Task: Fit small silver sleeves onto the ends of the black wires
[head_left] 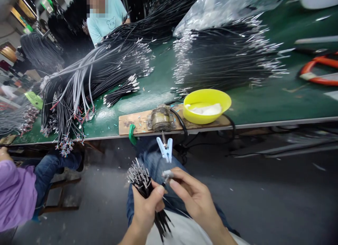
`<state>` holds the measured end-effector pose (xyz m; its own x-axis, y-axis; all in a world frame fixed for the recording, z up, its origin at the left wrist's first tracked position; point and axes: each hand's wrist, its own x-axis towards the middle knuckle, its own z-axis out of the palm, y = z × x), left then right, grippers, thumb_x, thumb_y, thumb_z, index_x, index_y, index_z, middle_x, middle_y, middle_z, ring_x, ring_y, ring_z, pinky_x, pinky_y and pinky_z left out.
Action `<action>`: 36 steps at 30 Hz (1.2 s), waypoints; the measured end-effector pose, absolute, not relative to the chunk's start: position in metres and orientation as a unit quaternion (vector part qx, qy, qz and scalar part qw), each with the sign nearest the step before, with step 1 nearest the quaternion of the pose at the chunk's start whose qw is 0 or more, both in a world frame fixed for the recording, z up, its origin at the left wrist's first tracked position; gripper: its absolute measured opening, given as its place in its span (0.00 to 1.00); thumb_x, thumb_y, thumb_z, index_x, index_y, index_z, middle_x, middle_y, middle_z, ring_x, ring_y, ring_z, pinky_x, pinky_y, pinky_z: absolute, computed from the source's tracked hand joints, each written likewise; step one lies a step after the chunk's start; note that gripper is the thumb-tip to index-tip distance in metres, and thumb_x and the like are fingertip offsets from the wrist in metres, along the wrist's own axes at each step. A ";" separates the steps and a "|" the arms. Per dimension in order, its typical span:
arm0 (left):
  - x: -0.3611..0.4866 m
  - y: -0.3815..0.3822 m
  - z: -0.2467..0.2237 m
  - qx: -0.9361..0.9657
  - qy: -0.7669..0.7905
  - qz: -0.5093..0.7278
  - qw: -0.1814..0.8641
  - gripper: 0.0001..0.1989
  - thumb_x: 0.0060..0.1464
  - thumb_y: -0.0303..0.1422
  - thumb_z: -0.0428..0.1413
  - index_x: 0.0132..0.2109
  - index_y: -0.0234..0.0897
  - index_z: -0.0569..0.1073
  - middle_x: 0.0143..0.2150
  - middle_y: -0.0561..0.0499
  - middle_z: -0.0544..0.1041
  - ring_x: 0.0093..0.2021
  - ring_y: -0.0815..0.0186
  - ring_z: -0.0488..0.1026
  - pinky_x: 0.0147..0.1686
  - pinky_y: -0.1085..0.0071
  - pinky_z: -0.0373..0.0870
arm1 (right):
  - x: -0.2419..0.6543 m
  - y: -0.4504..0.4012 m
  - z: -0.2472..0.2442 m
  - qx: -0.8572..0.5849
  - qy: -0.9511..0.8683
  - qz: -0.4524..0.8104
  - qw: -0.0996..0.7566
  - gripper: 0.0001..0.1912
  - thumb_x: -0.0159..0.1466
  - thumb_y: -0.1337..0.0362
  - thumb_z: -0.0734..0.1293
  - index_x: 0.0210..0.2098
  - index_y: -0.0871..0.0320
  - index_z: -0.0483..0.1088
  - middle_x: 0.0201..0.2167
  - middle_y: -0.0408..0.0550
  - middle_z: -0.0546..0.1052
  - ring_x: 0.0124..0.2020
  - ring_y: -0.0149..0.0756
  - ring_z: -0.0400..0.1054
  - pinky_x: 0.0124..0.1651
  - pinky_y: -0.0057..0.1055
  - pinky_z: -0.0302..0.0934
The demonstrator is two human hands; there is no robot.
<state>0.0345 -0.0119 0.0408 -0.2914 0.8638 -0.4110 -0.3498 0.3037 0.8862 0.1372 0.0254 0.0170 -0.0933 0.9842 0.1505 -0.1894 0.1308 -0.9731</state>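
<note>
A bundle of thin black cables (142, 188) with stripped, silvery ends fanned upward is wrapped in my left hand (148, 206). My right hand (191, 192) is at the bundle's right side, its thumb and index finger pinched at the end of a single black cable (164, 184). Something whitish, like tape, covers that index fingertip. Just above the fingers, a light blue clothespin (166, 151) hangs on the shaft of a small motor (161, 118). The motor is mounted on a wooden board (137, 121) at the table's edge.
On the green table (264, 104) stands a yellow bowl (207, 112) with white material inside. Behind lie a large stack of black cables (221, 58) and grey cables (81, 86). Orange-handled scissors (307, 70) lie right. One person (105, 26) sits opposite, another (18, 195) at left.
</note>
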 end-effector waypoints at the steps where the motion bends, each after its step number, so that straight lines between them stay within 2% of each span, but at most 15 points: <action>1: 0.034 -0.012 0.040 0.221 0.586 0.546 0.556 0.21 0.35 0.45 0.64 0.20 0.33 0.65 0.09 0.62 0.55 0.10 0.81 0.47 0.10 0.80 0.45 | 0.137 0.025 0.016 -0.387 -0.508 0.542 0.547 0.09 0.57 0.59 0.65 0.31 0.57 0.73 0.23 0.46 0.73 0.24 0.34 0.67 0.26 0.26 0.64; 4: 0.034 -0.013 0.035 0.229 0.573 0.545 0.567 0.21 0.35 0.45 0.64 0.20 0.34 0.64 0.08 0.63 0.54 0.09 0.81 0.46 0.10 0.80 0.43 | 0.136 0.025 0.014 -0.388 -0.506 0.551 0.538 0.11 0.57 0.57 0.66 0.35 0.57 0.74 0.24 0.46 0.73 0.23 0.34 0.67 0.26 0.27 0.64; 8: 0.034 -0.013 0.033 0.227 0.564 0.541 0.581 0.21 0.35 0.45 0.64 0.21 0.34 0.65 0.09 0.63 0.54 0.09 0.82 0.45 0.10 0.80 0.44 | 0.137 0.026 0.016 -0.360 -0.551 0.532 0.533 0.12 0.59 0.58 0.64 0.24 0.57 0.71 0.20 0.46 0.71 0.22 0.34 0.66 0.24 0.27 0.62; 11: 0.035 -0.013 0.035 0.219 0.571 0.539 0.578 0.21 0.35 0.45 0.64 0.21 0.34 0.64 0.09 0.64 0.54 0.10 0.82 0.45 0.10 0.80 0.43 | 0.137 0.025 0.017 -0.366 -0.576 0.492 0.541 0.13 0.60 0.62 0.62 0.20 0.57 0.66 0.17 0.44 0.68 0.20 0.33 0.63 0.23 0.27 0.59; 17: 0.041 -0.013 0.044 0.185 0.614 0.543 0.542 0.23 0.32 0.46 0.65 0.22 0.34 0.64 0.11 0.64 0.56 0.11 0.82 0.47 0.12 0.81 0.47 | 0.132 0.021 0.019 -0.393 -0.606 0.391 0.570 0.13 0.59 0.71 0.61 0.19 0.56 0.61 0.15 0.39 0.61 0.17 0.29 0.55 0.20 0.25 0.52; 21: 0.043 -0.013 0.043 0.183 0.656 0.551 0.483 0.23 0.30 0.47 0.65 0.22 0.34 0.64 0.13 0.61 0.60 0.13 0.79 0.53 0.12 0.80 0.51 | 0.129 0.019 0.019 -0.405 -0.622 0.340 0.578 0.12 0.58 0.73 0.62 0.20 0.56 0.61 0.16 0.39 0.61 0.18 0.29 0.55 0.22 0.26 0.53; 26: 0.042 -0.014 0.031 0.203 0.675 0.553 0.444 0.21 0.32 0.46 0.64 0.21 0.35 0.65 0.11 0.61 0.59 0.12 0.78 0.52 0.11 0.79 0.52 | 0.127 0.017 0.015 -0.406 -0.638 0.286 0.589 0.12 0.56 0.76 0.62 0.21 0.55 0.62 0.15 0.39 0.61 0.17 0.30 0.55 0.22 0.28 0.53; 30: 0.041 -0.017 0.026 0.209 0.690 0.561 0.408 0.19 0.33 0.43 0.64 0.20 0.34 0.66 0.13 0.59 0.63 0.14 0.76 0.58 0.14 0.78 0.59 | 0.125 0.017 0.014 -0.404 -0.639 0.242 0.609 0.12 0.55 0.77 0.63 0.22 0.55 0.62 0.15 0.38 0.60 0.17 0.29 0.53 0.22 0.28 0.53; 33: 0.042 -0.016 0.029 0.203 0.688 0.569 0.401 0.18 0.34 0.43 0.64 0.21 0.34 0.67 0.14 0.58 0.64 0.14 0.75 0.59 0.14 0.78 0.59 | 0.125 0.018 0.016 -0.389 -0.627 0.275 0.617 0.12 0.54 0.78 0.64 0.21 0.56 0.64 0.14 0.38 0.59 0.16 0.28 0.53 0.21 0.27 0.53; 36: 0.042 -0.012 0.037 0.182 0.671 0.574 0.432 0.20 0.33 0.44 0.64 0.21 0.34 0.65 0.12 0.61 0.59 0.12 0.78 0.53 0.11 0.79 0.51 | 0.126 0.018 0.016 -0.391 -0.574 0.361 0.622 0.11 0.54 0.76 0.64 0.19 0.56 0.64 0.14 0.38 0.61 0.16 0.28 0.56 0.20 0.26 0.55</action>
<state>0.0424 -0.0124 0.0367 -0.5607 0.7402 -0.3711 -0.2523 0.2741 0.9280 0.1265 0.0183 0.0157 0.0806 0.8983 0.4319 0.0002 0.4333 -0.9012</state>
